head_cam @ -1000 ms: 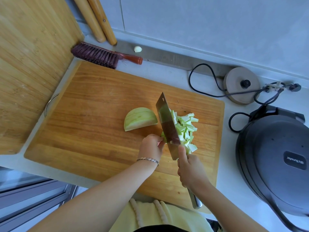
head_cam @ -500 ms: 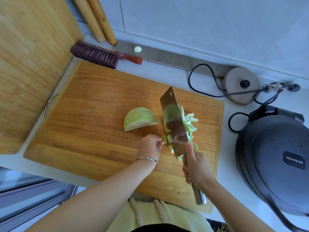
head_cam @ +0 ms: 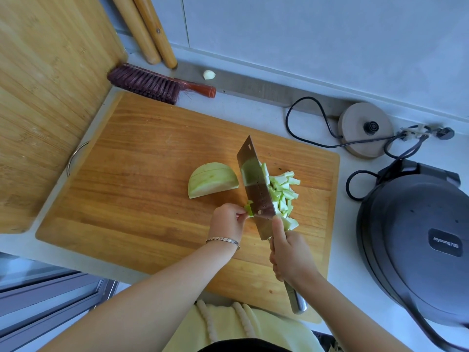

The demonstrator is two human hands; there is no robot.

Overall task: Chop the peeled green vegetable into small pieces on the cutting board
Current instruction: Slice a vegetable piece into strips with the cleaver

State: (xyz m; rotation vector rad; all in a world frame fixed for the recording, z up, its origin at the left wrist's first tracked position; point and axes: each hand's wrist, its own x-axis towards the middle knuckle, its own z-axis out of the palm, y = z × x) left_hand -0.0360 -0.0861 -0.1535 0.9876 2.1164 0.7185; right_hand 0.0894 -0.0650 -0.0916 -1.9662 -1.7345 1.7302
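Both forearms (head_cam: 157, 288) are bare; a thin silver link bracelet (head_cam: 223, 241) circles the left wrist. At six o'clock, a pale yellow top (head_cam: 276, 329) with two white beaded cords (head_cam: 206, 320), dark fabric (head_cam: 243, 348) below it.

A home kitchen: countertop (head_cam: 253, 115), cutting board (head_cam: 142, 179), electric griddle (head_cam: 416, 240).

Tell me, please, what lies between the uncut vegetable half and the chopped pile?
In the head view, the cleaver, gripped by the right hand, stands between the uncut half and the chopped pile; the left hand pinches a green sliver.
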